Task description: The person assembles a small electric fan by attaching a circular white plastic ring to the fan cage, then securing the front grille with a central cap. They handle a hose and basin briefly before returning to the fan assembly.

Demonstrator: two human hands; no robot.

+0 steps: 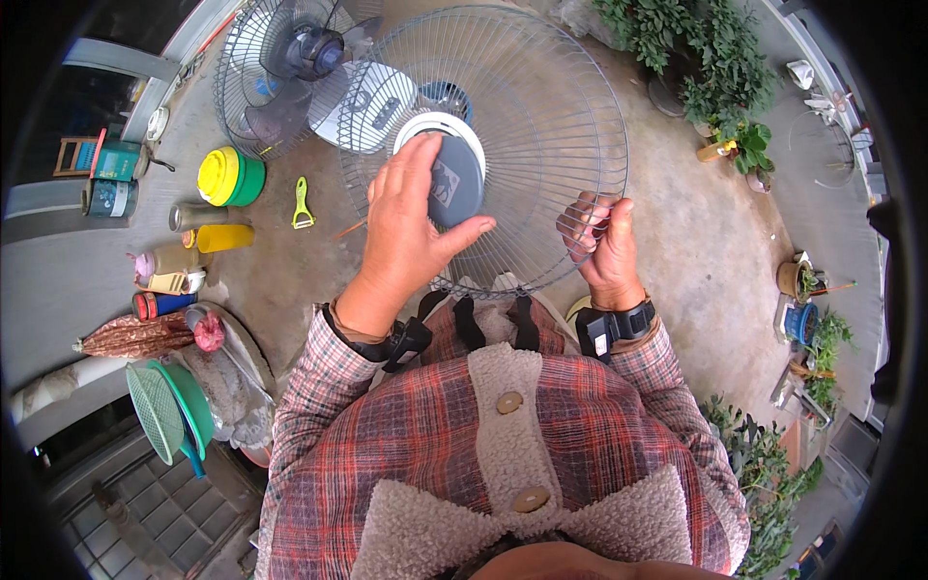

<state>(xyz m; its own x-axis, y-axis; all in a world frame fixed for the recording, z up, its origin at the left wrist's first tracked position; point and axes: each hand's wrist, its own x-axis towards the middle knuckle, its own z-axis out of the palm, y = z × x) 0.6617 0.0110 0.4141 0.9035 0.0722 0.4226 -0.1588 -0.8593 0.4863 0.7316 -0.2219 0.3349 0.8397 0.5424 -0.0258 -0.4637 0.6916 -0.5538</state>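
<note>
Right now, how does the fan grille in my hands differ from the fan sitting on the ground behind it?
The held grille is a bare wire guard with a grey centre cap, gripped by both hands. The fan on the ground stands assembled, with blades and motor inside its guard, untouched. Both are round and wire-ribbed.

A green-and-yellow tub (232, 176) and a yellow can (223, 237) sit on the concrete floor (696, 242) at left; a teal tin (118, 161) beyond.
</note>
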